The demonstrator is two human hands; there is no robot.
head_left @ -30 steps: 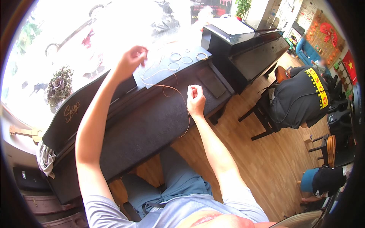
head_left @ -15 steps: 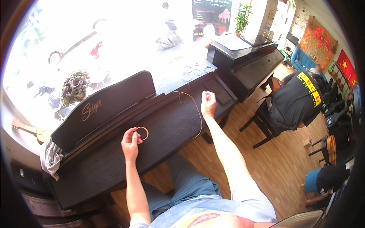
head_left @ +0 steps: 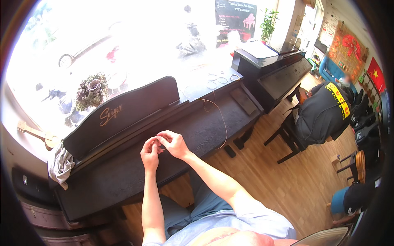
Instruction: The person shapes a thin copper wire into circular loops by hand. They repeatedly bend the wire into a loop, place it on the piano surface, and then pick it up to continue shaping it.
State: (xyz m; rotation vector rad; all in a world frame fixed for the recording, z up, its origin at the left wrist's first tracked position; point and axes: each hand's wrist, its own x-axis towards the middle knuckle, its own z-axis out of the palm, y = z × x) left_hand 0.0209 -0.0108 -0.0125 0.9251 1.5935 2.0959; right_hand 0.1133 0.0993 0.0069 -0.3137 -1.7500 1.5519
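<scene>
My left hand (head_left: 150, 156) and my right hand (head_left: 175, 145) meet over the closed lid of a black upright piano (head_left: 193, 137). Between them is a small coiled copper-coloured string, mostly hidden by the fingers. The left fingers pinch it, and the right fingertips press on the same spot, touching the left ones. Farther right, a long loose copper-coloured string (head_left: 225, 127) curves across the lid. Several thin coiled strings (head_left: 211, 85) lie on the piano's top ledge, near a dark flat rectangular thing (head_left: 243, 101).
A dark music stand (head_left: 123, 108) rises behind the lid, with a grey cloth (head_left: 61, 166) draped at its left end. To the right stands another black piano (head_left: 275, 69). A person in a black jacket (head_left: 322, 110) sits on a dark chair (head_left: 287, 137) over the wooden floor.
My right hand has come left and down from over the lid's right part to join my left hand. The copper-coloured coil, plainly seen before, is now mostly covered by fingers.
</scene>
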